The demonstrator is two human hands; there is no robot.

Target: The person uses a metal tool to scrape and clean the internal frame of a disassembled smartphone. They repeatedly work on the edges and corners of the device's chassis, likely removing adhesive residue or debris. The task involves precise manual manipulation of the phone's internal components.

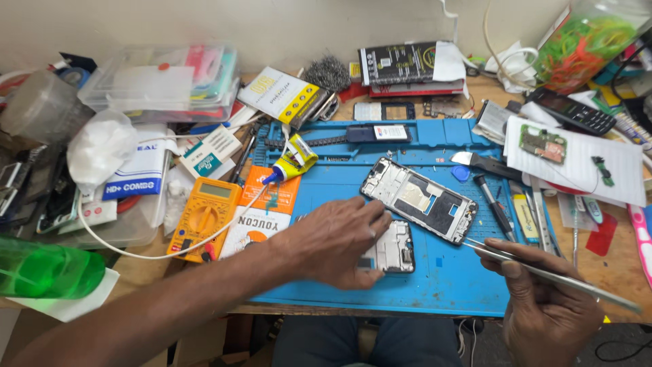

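far left: translucent green plastic bottle point(41, 270) lying on its side at the table point(139, 268) edge, clear plastic boxes point(166, 78) stacked further back
left of mat: orange handheld multimeter point(201, 217) with a white cable draped across it, small yellow glue tube point(293, 160) with blue nozzle just above an orange printed card point(261, 211)
mat: blue silicone repair mat point(435, 282), covering the middle of the table
left hand point(336, 239): palm down on the mat, fingers spread flat and pressing a small grey phone part point(394, 248), mostly hidden underneath, not really gripped
middle: black phone mid-frame with open back point(420, 200), tilted, lying on the mat just above and right of that hand, touching the small part's corner or close to it, can't tell
right hand point(543, 302): fingers pinched shut round long silver metal tweezers point(543, 272), tips pointing at the frame's lower right corner
right: black-handled screwdriver point(494, 207) beside the frame, green circuit board point(543, 143) on white paper, black keypad phone point(574, 112) behind
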